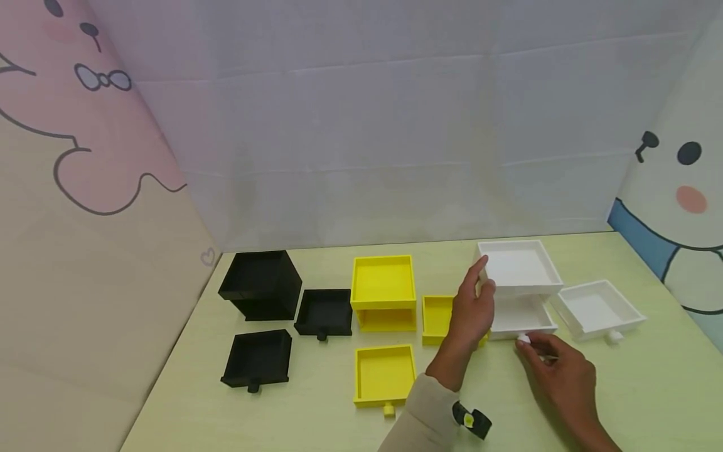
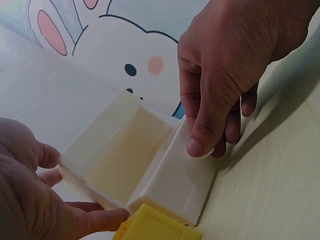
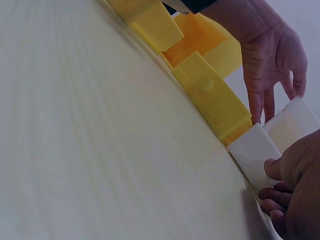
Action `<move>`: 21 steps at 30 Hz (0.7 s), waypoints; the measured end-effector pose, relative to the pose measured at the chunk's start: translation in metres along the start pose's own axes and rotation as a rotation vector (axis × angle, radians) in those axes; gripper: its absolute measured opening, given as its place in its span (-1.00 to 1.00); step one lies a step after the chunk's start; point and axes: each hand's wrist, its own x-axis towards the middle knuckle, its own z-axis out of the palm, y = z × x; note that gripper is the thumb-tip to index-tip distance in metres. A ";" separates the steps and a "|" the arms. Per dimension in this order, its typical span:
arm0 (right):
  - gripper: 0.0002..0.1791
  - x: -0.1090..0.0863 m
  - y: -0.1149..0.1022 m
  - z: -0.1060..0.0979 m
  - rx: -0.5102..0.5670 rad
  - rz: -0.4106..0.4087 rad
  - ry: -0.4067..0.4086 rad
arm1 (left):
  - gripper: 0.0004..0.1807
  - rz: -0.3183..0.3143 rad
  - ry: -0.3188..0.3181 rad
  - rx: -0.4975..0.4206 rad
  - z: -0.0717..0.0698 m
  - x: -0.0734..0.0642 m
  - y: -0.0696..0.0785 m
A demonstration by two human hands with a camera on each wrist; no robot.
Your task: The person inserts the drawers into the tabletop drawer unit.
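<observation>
Knob (image 1: 524, 338) of one white drawer (image 1: 518, 317) sits pinched in the right hand (image 1: 565, 375), the drawer jutting partway from the white cabinet (image 1: 522, 290), whose left side the left hand (image 1: 472, 317) braces with extended fingers. Drawer-sliding seems underway; next likely calls for level, straight travel.

White drawer (image 1: 516, 314), white cabinet (image 1: 516, 267); yellow cabinet (image 1: 384, 281); black cabinet (image 1: 260, 276); pale wood-grained table (image 2: 265, 195).

Right hand (image 3: 302, 187) at white drawer (image 3: 254, 151), apparently around its knob (image 3: 270, 182).
</observation>
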 end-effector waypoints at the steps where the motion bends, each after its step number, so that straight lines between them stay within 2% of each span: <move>1: -0.81 0.000 0.000 0.000 -0.001 -0.001 0.001 | -0.56 0.000 0.000 0.000 0.000 0.000 0.000; 14: -0.83 0.002 0.002 0.005 0.000 0.016 0.040 | -0.57 -0.006 0.013 -0.007 0.001 0.002 0.001; 21: -0.83 0.001 0.002 0.007 -0.001 0.032 0.033 | -0.57 -0.007 0.021 0.005 0.001 0.002 -0.001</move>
